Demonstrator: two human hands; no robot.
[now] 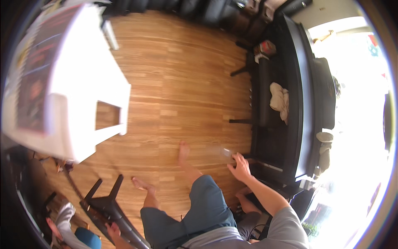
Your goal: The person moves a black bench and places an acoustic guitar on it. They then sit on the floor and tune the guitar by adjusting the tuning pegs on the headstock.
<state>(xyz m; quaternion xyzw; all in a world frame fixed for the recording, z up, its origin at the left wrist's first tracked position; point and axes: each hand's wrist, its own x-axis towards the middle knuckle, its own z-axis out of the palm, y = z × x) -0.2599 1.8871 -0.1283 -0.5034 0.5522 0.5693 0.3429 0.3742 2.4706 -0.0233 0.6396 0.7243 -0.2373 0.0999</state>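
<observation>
My right hand point(240, 166) is in the lower middle, its fingers curled on a clear, see-through object point(225, 152), too blurred to name exactly, held over the wooden floor. My left hand point(114, 230) is low at the left, against a black piece of furniture with splayed legs point(105, 201) and a long, narrow brown item beside it. What its fingers grip there is hard to make out. My bare feet stand on the floor between these things.
A white table point(112, 85) bears a spiral-bound sheet at left. Black furniture point(302, 95) with beige cloth point(280, 101) lines the right, before a bright window. Dark seating point(174, 6) is at the back. Other people's limbs show at lower left point(66, 224) and lower right point(246, 199).
</observation>
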